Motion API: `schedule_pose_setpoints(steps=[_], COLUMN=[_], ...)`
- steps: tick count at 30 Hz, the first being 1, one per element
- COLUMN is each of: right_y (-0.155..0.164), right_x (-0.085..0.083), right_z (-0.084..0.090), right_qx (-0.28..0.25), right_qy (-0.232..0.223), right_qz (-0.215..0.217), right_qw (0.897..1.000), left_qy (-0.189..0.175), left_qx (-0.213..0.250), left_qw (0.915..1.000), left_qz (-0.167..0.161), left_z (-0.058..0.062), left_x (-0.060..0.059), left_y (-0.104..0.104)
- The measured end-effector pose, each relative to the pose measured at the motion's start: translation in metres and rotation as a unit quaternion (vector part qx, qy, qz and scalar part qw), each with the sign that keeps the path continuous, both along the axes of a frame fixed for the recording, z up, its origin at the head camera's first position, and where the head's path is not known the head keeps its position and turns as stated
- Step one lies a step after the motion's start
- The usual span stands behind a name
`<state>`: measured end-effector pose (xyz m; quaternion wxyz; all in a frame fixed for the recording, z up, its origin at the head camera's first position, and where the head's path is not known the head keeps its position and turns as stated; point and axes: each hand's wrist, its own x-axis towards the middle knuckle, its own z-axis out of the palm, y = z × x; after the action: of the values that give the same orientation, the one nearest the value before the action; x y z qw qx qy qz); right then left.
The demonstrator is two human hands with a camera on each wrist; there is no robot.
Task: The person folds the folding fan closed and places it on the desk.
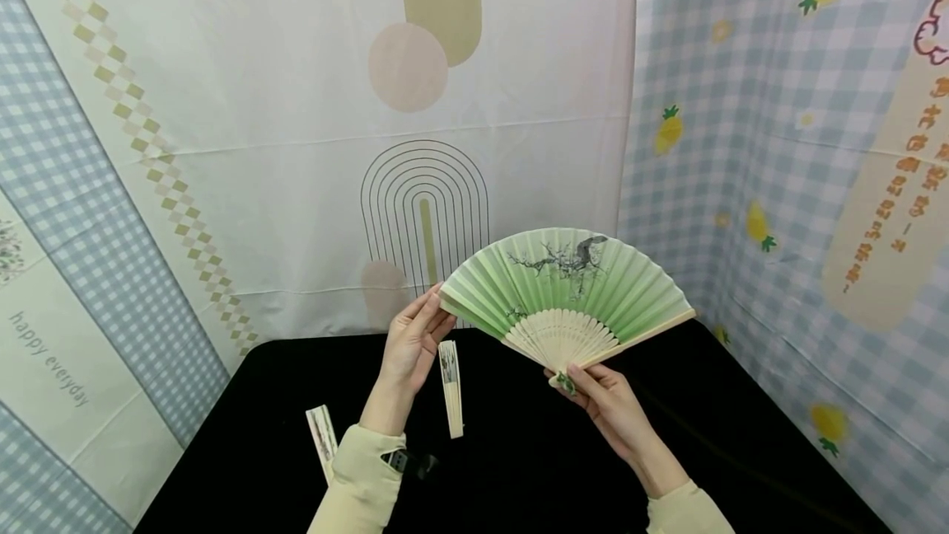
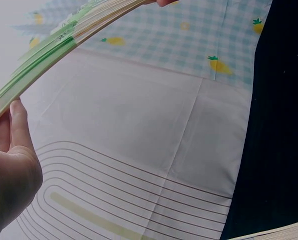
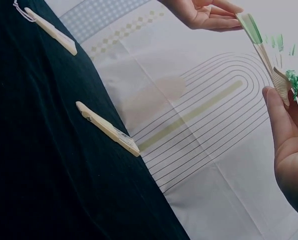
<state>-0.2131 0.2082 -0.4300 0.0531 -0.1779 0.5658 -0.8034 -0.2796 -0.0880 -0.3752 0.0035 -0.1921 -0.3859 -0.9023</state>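
A green folding fan (image 1: 563,278) is spread wide, held up above the black table, with a dark branch print on its leaf and pale ribs below. My left hand (image 1: 418,334) pinches the outer left edge of the leaf between thumb and fingers. Down at the pivot end, my right hand (image 1: 604,402) grips the fan's base, where a green and white tassel (image 3: 294,82) hangs. In the left wrist view the fan (image 2: 64,45) shows nearly edge-on, the left fingers (image 2: 20,122) at its end.
Two folded fans lie on the black cloth (image 1: 519,468): one folded fan (image 1: 451,390) in the middle, another folded fan (image 1: 323,439) partly behind the left sleeve. A white printed curtain (image 1: 296,213) stands behind the table, a checked curtain (image 1: 689,213) at the right.
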Motion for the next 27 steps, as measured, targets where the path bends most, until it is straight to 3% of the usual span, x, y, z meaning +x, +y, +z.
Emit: schedule_pose_setpoints(steps=[10, 27], right_y=[-0.0032, -0.0049], right_x=[-0.0009, -0.0035], right_z=[-0.0016, -0.005], right_qx=[0.02, 0.041], right_qy=[-0.018, -0.01], right_qz=[-0.01, 0.012], right_qw=[1.0, 0.999], left_qy=[0.002, -0.003], left_qx=[0.004, -0.007], left_qw=[1.0, 1.0], left_qz=[-0.003, 0.003], left_z=[-0.0005, 0.0012], left_x=[-0.0004, -0.0011], left_y=[-0.0023, -0.0045])
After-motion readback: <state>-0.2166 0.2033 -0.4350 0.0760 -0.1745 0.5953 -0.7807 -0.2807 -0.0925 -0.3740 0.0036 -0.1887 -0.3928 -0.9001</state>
